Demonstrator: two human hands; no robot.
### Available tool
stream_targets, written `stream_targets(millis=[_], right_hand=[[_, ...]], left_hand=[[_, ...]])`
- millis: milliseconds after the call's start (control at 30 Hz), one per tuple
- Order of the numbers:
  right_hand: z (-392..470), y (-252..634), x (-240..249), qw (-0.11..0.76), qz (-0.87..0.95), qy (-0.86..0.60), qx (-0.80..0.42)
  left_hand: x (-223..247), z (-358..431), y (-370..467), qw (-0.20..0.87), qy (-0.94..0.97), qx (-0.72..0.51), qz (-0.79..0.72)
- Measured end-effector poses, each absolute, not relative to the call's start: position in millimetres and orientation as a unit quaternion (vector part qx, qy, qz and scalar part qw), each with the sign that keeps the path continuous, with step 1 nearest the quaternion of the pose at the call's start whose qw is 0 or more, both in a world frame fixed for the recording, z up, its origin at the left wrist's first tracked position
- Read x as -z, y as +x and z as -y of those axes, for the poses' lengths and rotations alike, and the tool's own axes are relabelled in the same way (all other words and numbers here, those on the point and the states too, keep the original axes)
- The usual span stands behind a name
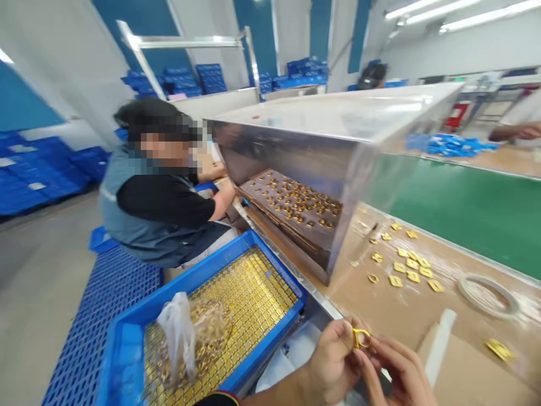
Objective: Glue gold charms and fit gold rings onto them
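Observation:
Near the bottom, right of centre, my left hand (333, 361) pinches a small gold ring-shaped piece (362, 338) between thumb and fingers. From the right, my right hand (397, 369) touches the same piece with its fingertips. Several gold square pieces (413, 264) lie in a loose group on the brown table (355, 293) beyond my hands. Another gold piece (499, 349) rests apart at the right. At lower left, a blue tray (169, 287) holds rows of gold pieces and a clear bag (207, 332) with more gold pieces inside.
A metal-framed box (363, 163) shelters many small gold parts (300, 197) on a sheet. A white tape roll (488, 295) lies right. Beyond is a green belt (460, 203). A person (164, 192) sits at the left; blue crates (38, 169) are stacked behind.

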State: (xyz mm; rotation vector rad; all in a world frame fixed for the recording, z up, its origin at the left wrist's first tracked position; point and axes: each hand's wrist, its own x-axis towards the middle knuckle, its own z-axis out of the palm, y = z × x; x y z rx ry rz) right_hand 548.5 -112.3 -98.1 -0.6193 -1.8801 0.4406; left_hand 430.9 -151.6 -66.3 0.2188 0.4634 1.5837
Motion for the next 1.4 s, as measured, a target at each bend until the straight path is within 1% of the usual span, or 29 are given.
stream_targets(millis=[33, 133, 233, 333, 633, 1167, 1400], right_hand=[[119.7, 545.4, 88.7, 0.526, 0.767, -0.318, -0.183], [140.3, 529.3, 60.9, 0.541, 0.724, -0.383, -0.194], [149.5, 519.8, 46.4, 0.558, 0.691, -0.414, -0.199], [152.9, 521.9, 45.2, 0.562, 0.674, -0.433, -0.204], [158.5, 523.4, 44.9, 0.574, 0.673, -0.425, -0.190], [164.0, 521.5, 42.1, 0.593, 0.663, -0.416, -0.189], [165.2, 520.4, 41.4, 0.595, 0.659, -0.416, -0.197]], left_hand=[[62.6, 153.2, 430.8, 0.679, 0.096, -0.698, -0.207], [53.4, 155.1, 429.1, 0.695, 0.113, -0.677, -0.217], [48.6, 153.3, 429.2, 0.701, 0.136, -0.659, -0.235], [46.8, 151.3, 431.9, 0.715, 0.137, -0.640, -0.245], [43.6, 151.9, 431.6, 0.756, 0.113, -0.600, -0.236], [39.1, 157.3, 432.8, 0.733, 0.151, -0.618, -0.240], [39.7, 160.0, 433.6, 0.744, 0.094, -0.621, -0.226]])
